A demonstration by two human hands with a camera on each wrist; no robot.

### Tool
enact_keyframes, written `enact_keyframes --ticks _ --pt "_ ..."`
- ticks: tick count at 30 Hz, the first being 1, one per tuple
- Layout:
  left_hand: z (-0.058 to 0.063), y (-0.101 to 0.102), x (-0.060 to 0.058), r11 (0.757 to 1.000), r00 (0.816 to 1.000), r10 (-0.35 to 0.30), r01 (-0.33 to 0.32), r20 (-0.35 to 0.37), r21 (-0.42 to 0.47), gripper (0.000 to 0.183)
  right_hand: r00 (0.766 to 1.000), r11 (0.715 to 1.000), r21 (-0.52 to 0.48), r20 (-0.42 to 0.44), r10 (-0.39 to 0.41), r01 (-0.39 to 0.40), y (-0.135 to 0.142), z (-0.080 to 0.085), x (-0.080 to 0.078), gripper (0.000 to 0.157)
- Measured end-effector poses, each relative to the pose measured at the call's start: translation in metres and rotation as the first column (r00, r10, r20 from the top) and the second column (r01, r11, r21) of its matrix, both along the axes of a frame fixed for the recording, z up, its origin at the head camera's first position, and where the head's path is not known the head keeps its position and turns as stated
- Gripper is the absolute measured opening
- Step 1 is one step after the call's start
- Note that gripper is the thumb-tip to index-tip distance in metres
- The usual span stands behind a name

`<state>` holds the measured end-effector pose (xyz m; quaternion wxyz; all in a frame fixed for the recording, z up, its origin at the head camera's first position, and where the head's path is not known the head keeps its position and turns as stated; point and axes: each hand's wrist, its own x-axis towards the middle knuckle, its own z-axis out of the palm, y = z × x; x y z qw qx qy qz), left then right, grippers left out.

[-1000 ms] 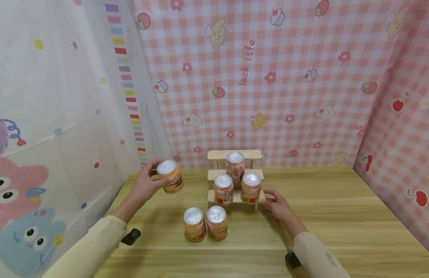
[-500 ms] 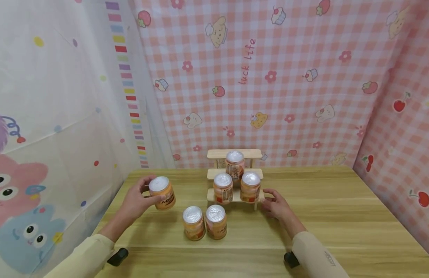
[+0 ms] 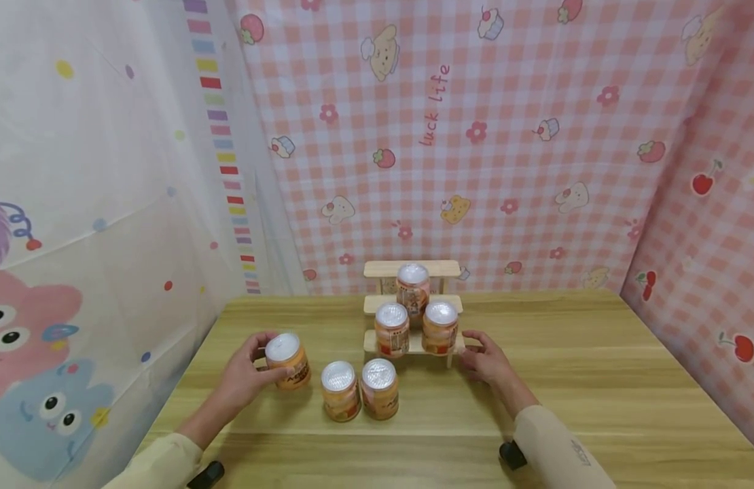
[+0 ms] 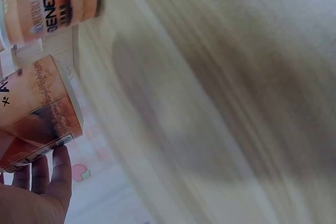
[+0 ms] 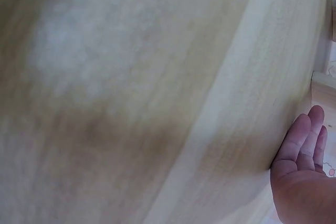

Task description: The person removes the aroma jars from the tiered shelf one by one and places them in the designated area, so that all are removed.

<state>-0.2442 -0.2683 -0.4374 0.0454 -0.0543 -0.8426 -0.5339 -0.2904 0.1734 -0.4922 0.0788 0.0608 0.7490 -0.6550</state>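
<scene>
My left hand [image 3: 245, 370] grips an orange can [image 3: 289, 370] with a silver lid, thumb across its near side and fingers behind. In the left wrist view the held can [image 4: 37, 116] shows its printed label, with fingertips along its lower edge. Just right of it, two matching cans [image 3: 340, 397] [image 3: 380, 394] stand side by side on the table. My right hand [image 3: 488, 360] is at the right end of a small wooden tiered shelf [image 3: 373, 343], fingers by its lowest step. In the right wrist view, the right hand's fingers [image 5: 294, 137] extend loosely beside the wood.
Two cans [image 3: 392, 333] [image 3: 440, 331] stand on the shelf's lowest step, and one can [image 3: 413, 288] stands higher behind them. The wood-grain table [image 3: 566, 380] ends at a pink checked cloth [image 3: 511, 163]. A white patterned curtain [image 3: 126, 170] hangs on the left.
My left hand has carried its can down and slightly left, then a little toward the two table cans. The right hand has stayed by the shelf.
</scene>
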Motion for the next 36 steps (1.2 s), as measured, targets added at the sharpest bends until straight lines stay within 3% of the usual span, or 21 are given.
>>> enact_keyframes --ticks 19,36 --pt "-0.028 0.004 0.017 0.999 0.999 0.008 -0.009 0.031 0.032 0.068 1.000 1.000 0.006 -0.005 0.010 -0.010 0.000 0.000 0.000 0.047" --pt "-0.035 0.009 0.023 0.998 0.999 -0.037 0.037 0.011 0.050 0.066 1.000 1.000 0.004 -0.002 0.007 -0.007 0.000 0.002 0.000 0.047"
